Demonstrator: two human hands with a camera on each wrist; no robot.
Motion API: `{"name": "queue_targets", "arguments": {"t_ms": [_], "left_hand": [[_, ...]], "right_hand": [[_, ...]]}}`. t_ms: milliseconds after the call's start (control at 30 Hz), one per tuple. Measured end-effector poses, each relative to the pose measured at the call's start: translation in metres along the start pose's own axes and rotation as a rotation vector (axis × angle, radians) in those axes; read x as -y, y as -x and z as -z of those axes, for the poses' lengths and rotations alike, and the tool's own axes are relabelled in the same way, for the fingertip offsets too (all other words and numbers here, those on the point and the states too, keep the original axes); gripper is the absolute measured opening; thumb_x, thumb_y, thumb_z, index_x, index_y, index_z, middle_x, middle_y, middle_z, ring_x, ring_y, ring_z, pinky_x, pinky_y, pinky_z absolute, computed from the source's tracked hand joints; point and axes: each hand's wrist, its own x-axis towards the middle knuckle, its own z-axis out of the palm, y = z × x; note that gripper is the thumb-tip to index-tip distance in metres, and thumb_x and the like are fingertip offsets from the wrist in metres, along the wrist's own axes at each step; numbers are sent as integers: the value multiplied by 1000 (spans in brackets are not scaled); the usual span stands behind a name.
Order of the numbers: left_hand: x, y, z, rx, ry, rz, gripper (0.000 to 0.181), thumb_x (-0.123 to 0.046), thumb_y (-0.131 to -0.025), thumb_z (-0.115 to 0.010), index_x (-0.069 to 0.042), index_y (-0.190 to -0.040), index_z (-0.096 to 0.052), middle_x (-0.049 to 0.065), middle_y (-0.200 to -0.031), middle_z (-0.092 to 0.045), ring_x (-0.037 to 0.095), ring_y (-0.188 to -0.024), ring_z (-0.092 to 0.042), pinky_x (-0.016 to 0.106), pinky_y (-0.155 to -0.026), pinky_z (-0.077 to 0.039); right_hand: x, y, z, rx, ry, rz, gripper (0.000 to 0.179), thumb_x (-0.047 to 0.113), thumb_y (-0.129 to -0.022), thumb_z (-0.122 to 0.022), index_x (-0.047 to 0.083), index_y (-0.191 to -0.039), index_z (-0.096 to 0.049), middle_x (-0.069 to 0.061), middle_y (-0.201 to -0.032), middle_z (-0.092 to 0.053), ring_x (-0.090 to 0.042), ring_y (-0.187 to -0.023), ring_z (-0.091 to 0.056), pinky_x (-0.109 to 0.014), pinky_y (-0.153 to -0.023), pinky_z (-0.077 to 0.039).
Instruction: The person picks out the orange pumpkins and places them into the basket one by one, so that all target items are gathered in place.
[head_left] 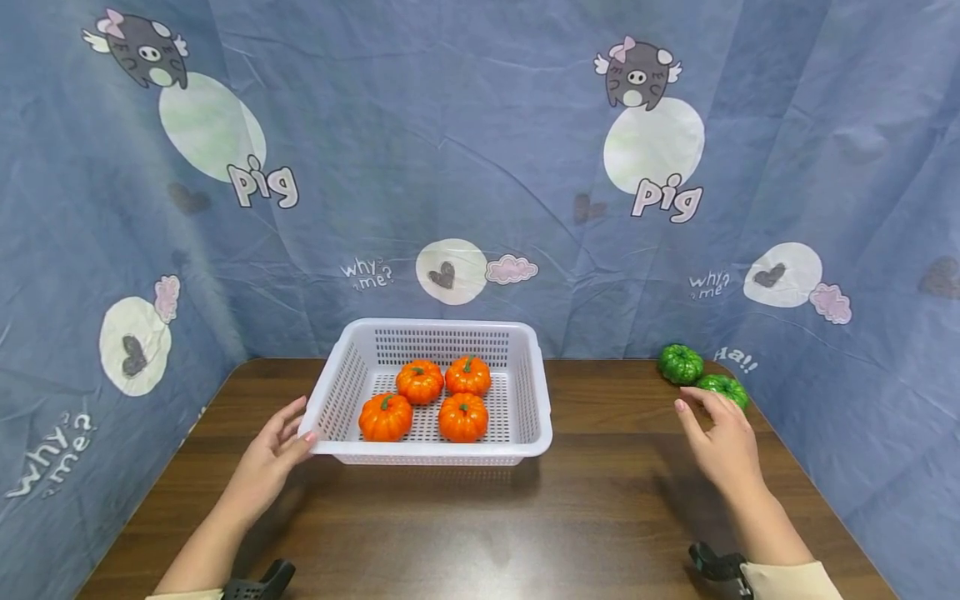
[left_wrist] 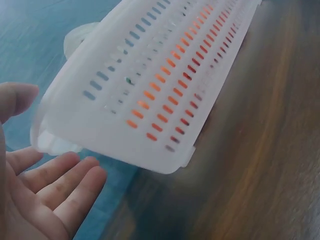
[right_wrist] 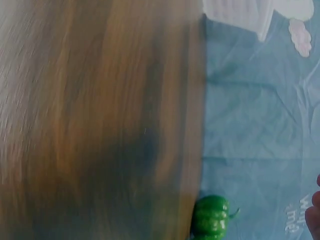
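Observation:
A white perforated plastic basket (head_left: 427, 449) stands on the table, holding several small orange pumpkins (head_left: 462, 417). At its left front corner is my left hand (head_left: 262, 471), with thumb and fingers spread; the left wrist view shows the fingers (left_wrist: 77, 197) relaxed beside the basket wall (left_wrist: 120, 135), gripping nothing. Toward the far right corner reaches my right hand (head_left: 723, 446), its fingers loosely bent and nothing seen in them. Just beyond it lie two green pumpkins, one (head_left: 681, 364) at the back edge and another (head_left: 727, 387) partly hidden behind the fingers.
The brown wooden table (head_left: 600, 517) has blue printed cloth (head_left: 480, 167) hanging behind it and along both sides. Dark straps (head_left: 716, 562) circle the wrists. The basket stands close to the back edge.

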Motion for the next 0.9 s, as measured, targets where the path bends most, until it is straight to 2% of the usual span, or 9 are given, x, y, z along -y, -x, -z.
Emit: {"name": "queue_targets", "arguments": {"t_ms": [133, 200, 300, 367, 433, 533, 633, 900], "left_hand": [[-3, 2, 8, -54, -130, -16, 58, -12, -104, -54, 9, -151, -27, 38, -138, -46, -16, -105, -52, 10, -82, -50], [-7, 4, 13, -102, -246, -13, 57, -18, -104, -54, 6, -150, -32, 33, -138, -50, -20, -105, -47, 6, -82, -46], [-15, 8, 19, -178, -422, -22, 55, -26, -104, -55, 3, -148, -39, 27, -135, -56, 0, -110, -59, 1, -82, -39], [-21, 10, 23, -223, -537, -34, 54, -29, -104, -55, 1, -146, -43, 25, -133, -58, 20, -115, -62, 11, -86, -46], [-27, 13, 25, -259, -624, -55, 53, -30, -103, -56, 2, -144, -45, 25, -132, -58, 44, -115, -57, 32, -90, -51], [-33, 17, 27, -294, -745, -71, 54, -32, -102, -57, 0, -144, -46, 27, -134, -56, 49, -115, -54, 62, -86, -44], [-37, 20, 28, -302, -825, -84, 57, -34, -101, -57, -1, -145, -46, 29, -136, -53, 53, -116, -50, 69, -85, -41], [-40, 25, 28, -306, -923, -170, 61, -36, -97, -62, 3, -141, -49, 30, -138, -50, 55, -120, -47, 70, -96, -35]], "right_hand": [[-3, 2, 7, 27, 51, 24, 29, 21, -98, -65, 1, -119, -67, -23, -116, -66, -45, -113, -54, -59, -94, -40], [-4, 1, 9, 37, 81, 48, 31, 21, -98, -65, 0, -121, -67, -24, -117, -66, -45, -114, -53, -59, -95, -39], [-5, 0, 12, 43, 121, 87, 33, 21, -97, -65, -1, -122, -65, -23, -119, -65, -46, -116, -52, -60, -96, -39], [-6, -1, 15, 44, 147, 109, 35, 21, -97, -66, -1, -124, -64, -24, -121, -64, -47, -116, -52, -60, -97, -38], [-6, -2, 16, 42, 167, 125, 36, 20, -96, -67, -1, -125, -63, -24, -122, -63, -48, -116, -51, -62, -97, -37], [-3, -2, 19, 36, 197, 138, 39, 21, -94, -68, -1, -126, -63, -24, -125, -61, -49, -116, -50, -65, -95, -36], [0, -1, 22, 41, 230, 140, 41, 23, -95, -68, 1, -129, -62, -25, -129, -59, -49, -118, -48, -68, -93, -35], [5, 2, 23, 98, 284, 171, 51, 30, -95, -67, 4, -137, -56, -27, -138, -51, -50, -123, -43, -71, -96, -31]]}}
